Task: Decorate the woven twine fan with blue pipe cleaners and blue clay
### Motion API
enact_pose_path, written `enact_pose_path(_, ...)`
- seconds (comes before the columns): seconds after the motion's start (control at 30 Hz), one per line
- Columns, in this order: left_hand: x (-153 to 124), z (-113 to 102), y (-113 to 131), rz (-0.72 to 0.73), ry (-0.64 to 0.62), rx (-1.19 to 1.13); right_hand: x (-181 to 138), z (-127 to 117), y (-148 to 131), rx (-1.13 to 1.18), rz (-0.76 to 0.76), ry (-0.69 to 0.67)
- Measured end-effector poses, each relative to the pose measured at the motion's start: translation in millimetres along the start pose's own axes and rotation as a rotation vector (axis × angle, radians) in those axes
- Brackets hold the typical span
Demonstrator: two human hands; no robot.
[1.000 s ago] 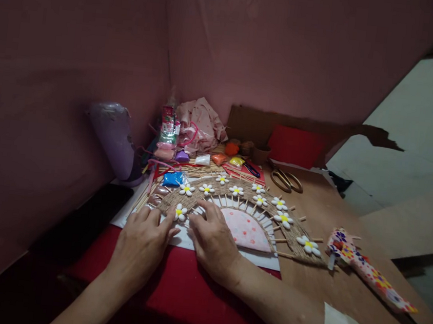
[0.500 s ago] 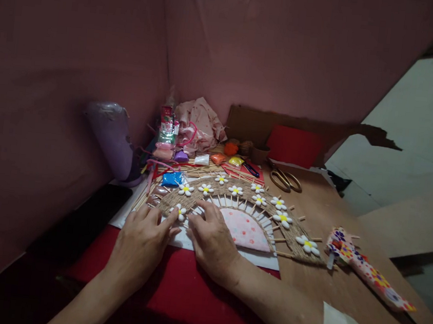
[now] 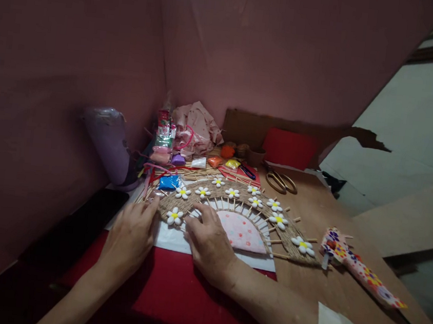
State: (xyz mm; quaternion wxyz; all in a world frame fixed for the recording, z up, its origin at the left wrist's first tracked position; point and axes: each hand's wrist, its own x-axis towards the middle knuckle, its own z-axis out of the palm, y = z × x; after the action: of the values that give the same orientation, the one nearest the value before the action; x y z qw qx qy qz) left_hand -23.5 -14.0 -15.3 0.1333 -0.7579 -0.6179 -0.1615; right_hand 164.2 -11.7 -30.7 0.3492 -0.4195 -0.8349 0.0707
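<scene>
The pink wall [image 3: 75, 65] rose behind the brown surface [image 3: 308, 207], where the fan-shaped piece lay flat near the front, partly on a white sheet [image 3: 173, 237]. Its twine band [image 3: 219, 193] arched around a half-round dotted panel [image 3: 242, 231], with thin sticks spanning the gap. The flower-patterned tool [image 3: 367, 270] lay past the arch's right end, with the scissors [image 3: 280, 181] behind.

The left hand [image 3: 128, 230] had just moved off the end flower [image 3: 174, 216] to the band's left end, leaving all its petals in view. The flower seemed to sit there without being held, so the work at that spot was probably paused or finished. The right hand [image 3: 210, 241] had stayed over the inner sticks, left of the panel, apparently steadying the piece.

The left fingers were bent at the band's end; the right ones were curled. Whether either set gripped or merely rested could not be told, since the hands hid most of their undersides. The right hand also covered the panel's left corner, and both forearms were cut off below.
</scene>
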Motion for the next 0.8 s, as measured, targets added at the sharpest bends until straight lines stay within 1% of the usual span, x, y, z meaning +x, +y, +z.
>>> enact_pose_path(0.1, 3, 2, -1, -0.013, -0.006, -0.021, 0, 1, 1, -0.032, -0.026, 0.014)
enact_pose_path(0.2, 3, 6, -2, 0.013, 0.005, -0.073, 0, 2, 2, -0.053, -0.042, 0.033)
enact_pose_path(0.33, 4, 12, -5, 0.041, 0.036, -0.198, -1, 1, 2, -0.056, -0.033, 0.042)
enact_pose_path(0.43, 6, 16, -8, 0.051, 0.029, -0.278, -1, 0, 0, -0.053, -0.029, 0.029)
enact_pose_path(0.6, 5, 21, -9, 0.083, 0.023, -0.308, 0, 0, 1, -0.040, 0.000, 0.014)
enact_pose_path(0.7, 7, 18, -7, 0.089, 0.024, -0.294, -1, -1, 0, -0.055, -0.024, 0.036)
enact_pose_path(0.8, 15, 5, -4, 0.073, 0.020, -0.266, -3, -4, -6, -0.084, -0.138, 0.085)
